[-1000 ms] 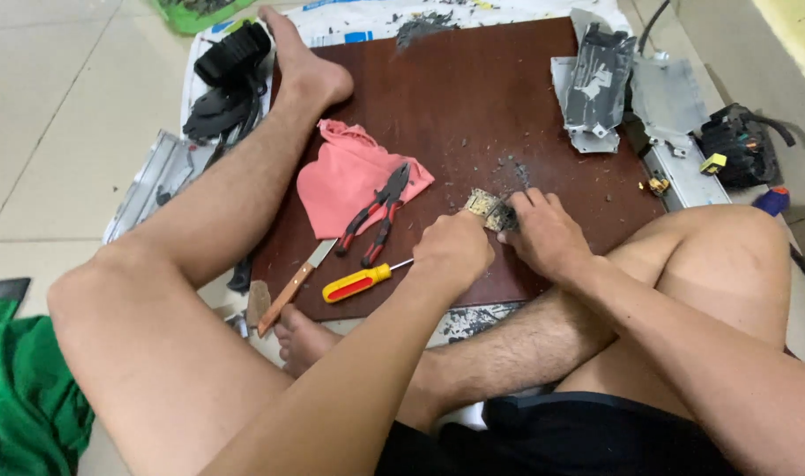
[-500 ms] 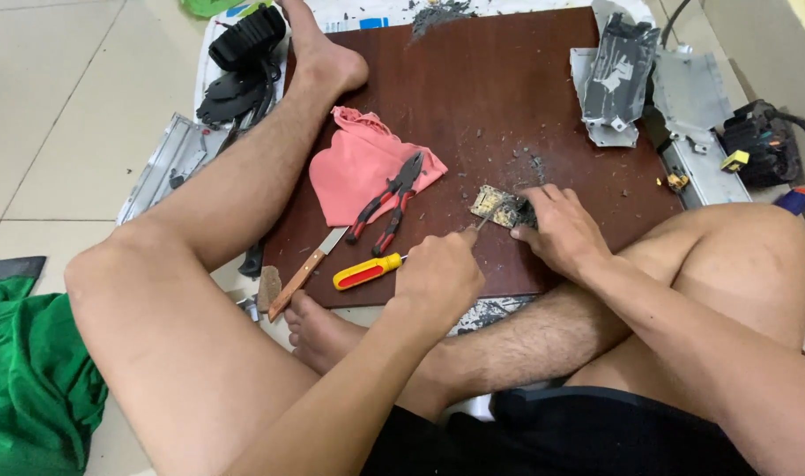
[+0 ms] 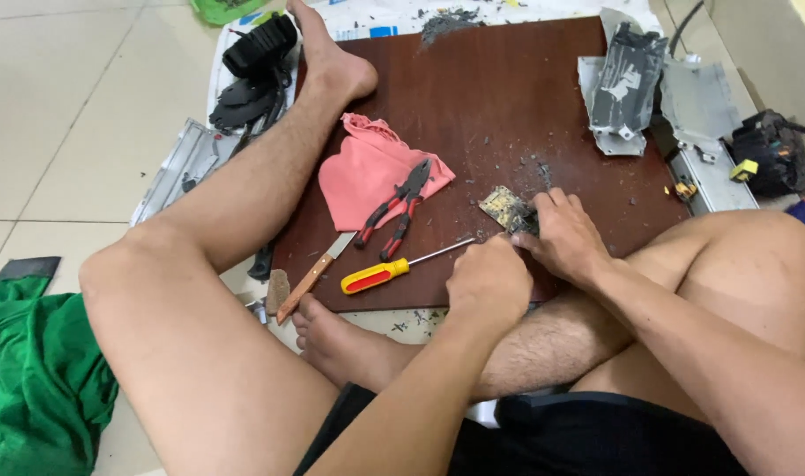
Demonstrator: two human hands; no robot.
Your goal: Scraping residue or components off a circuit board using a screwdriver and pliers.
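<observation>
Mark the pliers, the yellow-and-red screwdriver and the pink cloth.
pliers (image 3: 408,198), head view, on the pivot just below its dark nose.
yellow-and-red screwdriver (image 3: 374,277), head view, mid-handle.
pink cloth (image 3: 363,172), head view, bare middle fold.

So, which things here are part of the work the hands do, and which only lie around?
In use:
left hand
right hand
small yellowish circuit piece
dark brown wooden board

Lying about:
red-handled pliers on pink cloth
yellow-and-red screwdriver
wooden-handled knife
green cloth
</observation>
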